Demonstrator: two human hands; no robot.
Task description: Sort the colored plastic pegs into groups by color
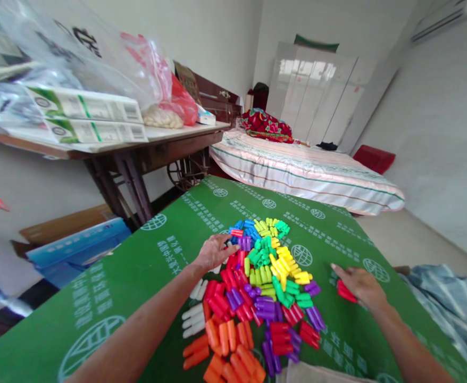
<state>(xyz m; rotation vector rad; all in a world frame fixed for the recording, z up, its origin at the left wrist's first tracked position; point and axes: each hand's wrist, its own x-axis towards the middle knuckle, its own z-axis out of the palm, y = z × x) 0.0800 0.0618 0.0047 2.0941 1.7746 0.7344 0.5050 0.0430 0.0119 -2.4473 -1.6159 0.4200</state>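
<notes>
A pile of small finger-shaped plastic pieces, like pen caps, lies in bundles on the green board [146,276]. My left hand [214,252] reaches to the pile's far left side, thumb and forefinger apart, beside a purple bundle [244,243] and a small red piece [236,232]; its other fingers are partly hidden. Off to the right of the pile, my right hand [359,286] is closed around a red bundle [345,292], low over the board. Orange bundles [227,338] lie nearest me, with white ones [193,320] at the left. Yellow bundles [284,261] and green bundles [261,251] lie farther back.
A table [185,132] with boxes [93,130] and plastic bags stands at the left. Under it is a blue container [74,250]. Beyond the board is a bed [305,165]. Blue striped cloth [449,303] lies at the right, and pale cloth [317,374] at the near edge.
</notes>
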